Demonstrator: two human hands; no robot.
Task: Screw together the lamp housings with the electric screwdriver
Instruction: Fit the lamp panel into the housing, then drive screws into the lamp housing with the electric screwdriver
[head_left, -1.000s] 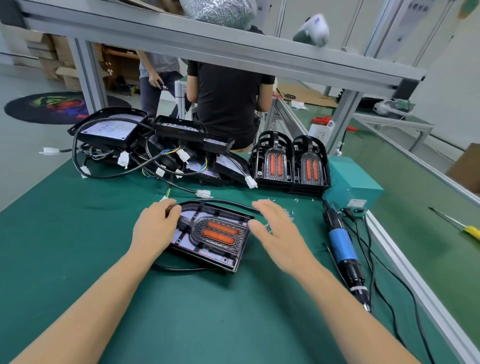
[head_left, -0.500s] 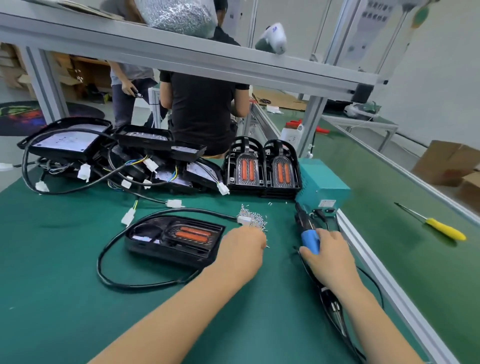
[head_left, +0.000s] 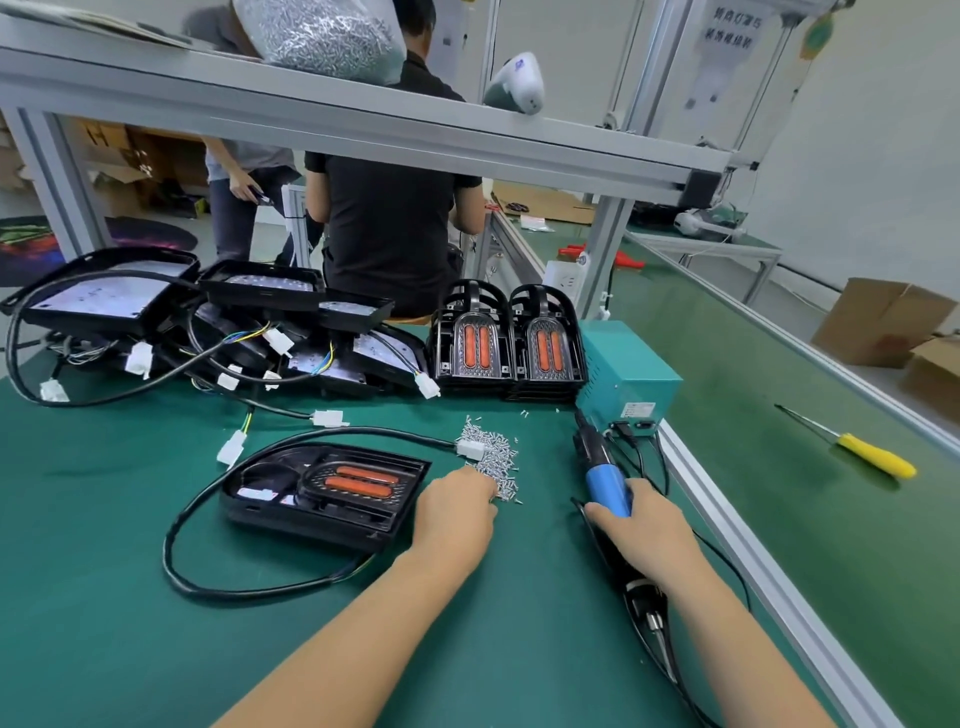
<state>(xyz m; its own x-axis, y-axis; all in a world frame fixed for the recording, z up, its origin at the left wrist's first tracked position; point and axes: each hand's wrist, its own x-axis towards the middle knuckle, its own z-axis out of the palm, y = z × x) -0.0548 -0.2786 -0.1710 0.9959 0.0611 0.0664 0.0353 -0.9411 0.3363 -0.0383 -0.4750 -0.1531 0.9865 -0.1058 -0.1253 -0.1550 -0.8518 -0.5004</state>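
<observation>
Lamp housing (head_left: 324, 493): released, flat on green surface (head_left: 104, 597). Left hand (head_left: 457, 512): moved to screw pile (head_left: 493, 460), grip hidden. Right hand (head_left: 641, 530): now curled around electric screwdriver (head_left: 605, 480). Fastening imminent.

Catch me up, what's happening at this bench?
A person is starting to screw a lamp housing together. The left hand reaches into the loose pile of screws beside it; the fingertips are hidden. The right hand grips the electric screwdriver, which lies on the green mat. More housings wait at the back, beside the teal power supply.
</observation>
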